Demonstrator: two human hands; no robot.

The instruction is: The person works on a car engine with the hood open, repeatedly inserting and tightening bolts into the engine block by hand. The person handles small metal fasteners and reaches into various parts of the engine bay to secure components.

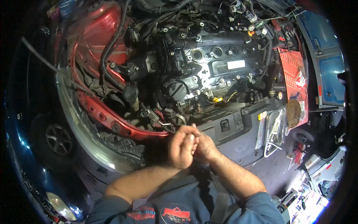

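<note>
The left hand [181, 148] and right hand [205, 146] meet with curled fingers, around what I cannot tell, the engine [209, 71] beyond their grip, red bodywork [108, 118] leftward.

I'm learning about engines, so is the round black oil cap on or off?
On: the oil filler cap sits on the engine's valve cover, its flat round top and raised grip bar showing.

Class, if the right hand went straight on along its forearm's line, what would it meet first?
Probably the bare left hand, curled close against the bare right hand; their overlap hides the exact contact, so depth there is unclear.
</note>
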